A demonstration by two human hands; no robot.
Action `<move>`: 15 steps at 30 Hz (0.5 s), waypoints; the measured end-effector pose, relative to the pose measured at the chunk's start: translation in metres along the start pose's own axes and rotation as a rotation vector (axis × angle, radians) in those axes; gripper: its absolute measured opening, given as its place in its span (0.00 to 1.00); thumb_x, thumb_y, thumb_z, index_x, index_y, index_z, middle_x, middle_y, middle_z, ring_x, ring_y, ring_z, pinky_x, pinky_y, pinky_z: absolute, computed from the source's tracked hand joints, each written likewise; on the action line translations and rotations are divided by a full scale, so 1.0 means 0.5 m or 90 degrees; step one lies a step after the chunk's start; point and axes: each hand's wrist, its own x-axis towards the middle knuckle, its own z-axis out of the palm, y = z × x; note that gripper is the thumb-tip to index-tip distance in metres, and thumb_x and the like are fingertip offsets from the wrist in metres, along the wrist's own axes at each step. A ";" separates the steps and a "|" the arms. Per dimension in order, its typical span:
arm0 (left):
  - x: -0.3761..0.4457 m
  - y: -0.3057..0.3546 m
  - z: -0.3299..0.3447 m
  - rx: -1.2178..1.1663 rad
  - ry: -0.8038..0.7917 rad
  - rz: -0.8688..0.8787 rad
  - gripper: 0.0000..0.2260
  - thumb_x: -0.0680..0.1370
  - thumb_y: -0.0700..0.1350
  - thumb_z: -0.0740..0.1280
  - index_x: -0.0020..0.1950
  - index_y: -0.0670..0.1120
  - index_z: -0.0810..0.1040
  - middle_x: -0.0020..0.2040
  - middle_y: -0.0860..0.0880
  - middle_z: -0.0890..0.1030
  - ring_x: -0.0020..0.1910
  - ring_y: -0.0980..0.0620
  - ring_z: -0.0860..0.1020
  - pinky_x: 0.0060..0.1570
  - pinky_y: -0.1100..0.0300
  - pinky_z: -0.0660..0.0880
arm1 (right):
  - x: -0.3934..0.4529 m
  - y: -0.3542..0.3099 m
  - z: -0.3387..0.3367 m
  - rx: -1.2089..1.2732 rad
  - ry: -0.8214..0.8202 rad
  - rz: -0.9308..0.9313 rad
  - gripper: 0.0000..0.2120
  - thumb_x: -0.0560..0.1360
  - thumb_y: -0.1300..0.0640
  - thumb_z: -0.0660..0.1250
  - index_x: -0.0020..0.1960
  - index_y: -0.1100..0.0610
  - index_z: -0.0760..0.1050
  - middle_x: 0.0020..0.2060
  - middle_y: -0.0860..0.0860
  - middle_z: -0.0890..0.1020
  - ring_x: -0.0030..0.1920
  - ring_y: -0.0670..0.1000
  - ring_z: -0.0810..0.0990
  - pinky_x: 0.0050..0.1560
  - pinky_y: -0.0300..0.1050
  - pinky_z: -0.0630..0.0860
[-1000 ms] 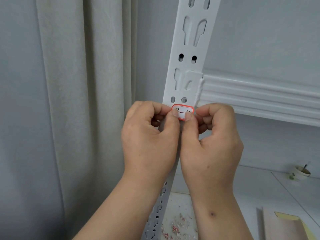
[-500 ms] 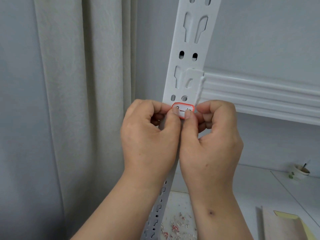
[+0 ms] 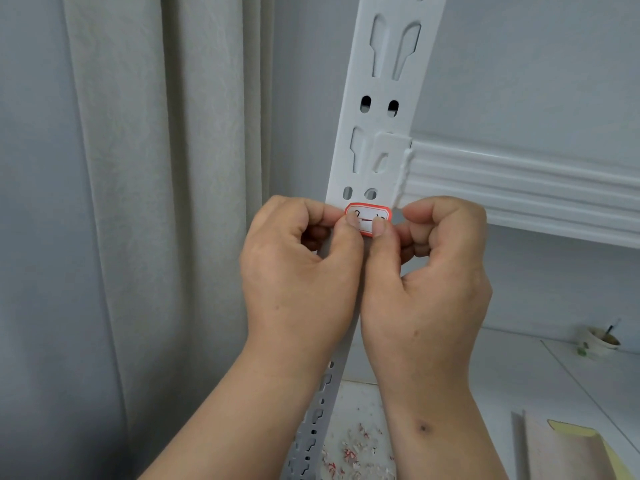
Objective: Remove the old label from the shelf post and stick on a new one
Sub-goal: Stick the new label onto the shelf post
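Little change vs prev frames: label [image 3: 367, 218] sits on shelf post [image 3: 377, 133], long axis horiz., just below the slot pair. Both thumbs press its lower edge; left hand [image 3: 298, 271] & right hand [image 3: 429, 278] curled, fingers hooked round post edges, equally near. Paper scraps [image 3: 353, 452] on bench below.

Shelf post [image 3: 388, 98]: white painted metal, smooth, slight sheen. Label [image 3: 367, 216]: matt paper, red border. Curtain [image 3: 156, 202]: pale woven cloth, matt, lightly textured. Shelf beam [image 3: 519, 188]: glossy white ribbed metal.
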 end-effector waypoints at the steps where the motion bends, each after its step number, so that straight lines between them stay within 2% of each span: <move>1: 0.000 0.000 -0.001 0.000 -0.001 -0.001 0.11 0.73 0.42 0.74 0.34 0.53 0.77 0.37 0.56 0.78 0.38 0.58 0.77 0.37 0.73 0.71 | 0.000 0.000 0.000 0.000 -0.001 0.003 0.13 0.73 0.55 0.67 0.48 0.43 0.64 0.36 0.42 0.77 0.37 0.48 0.77 0.47 0.54 0.76; 6: 0.003 -0.001 0.000 0.003 -0.004 -0.001 0.11 0.73 0.42 0.74 0.34 0.54 0.77 0.36 0.55 0.78 0.36 0.57 0.77 0.36 0.72 0.71 | 0.006 0.000 0.001 -0.022 0.003 -0.004 0.18 0.73 0.54 0.67 0.47 0.39 0.59 0.35 0.42 0.76 0.37 0.44 0.75 0.48 0.54 0.76; 11: 0.004 0.000 0.000 0.008 -0.002 0.000 0.11 0.73 0.43 0.75 0.34 0.54 0.77 0.36 0.55 0.78 0.36 0.57 0.77 0.36 0.73 0.71 | 0.008 0.001 0.001 -0.018 -0.003 0.001 0.14 0.73 0.55 0.68 0.47 0.44 0.63 0.34 0.43 0.77 0.37 0.45 0.75 0.47 0.56 0.76; 15: 0.005 0.001 0.000 0.013 -0.006 0.005 0.09 0.72 0.43 0.74 0.34 0.53 0.78 0.36 0.55 0.79 0.36 0.57 0.77 0.36 0.73 0.71 | 0.009 0.000 0.001 -0.021 -0.011 0.011 0.13 0.73 0.54 0.67 0.47 0.44 0.63 0.34 0.43 0.77 0.36 0.45 0.76 0.46 0.56 0.76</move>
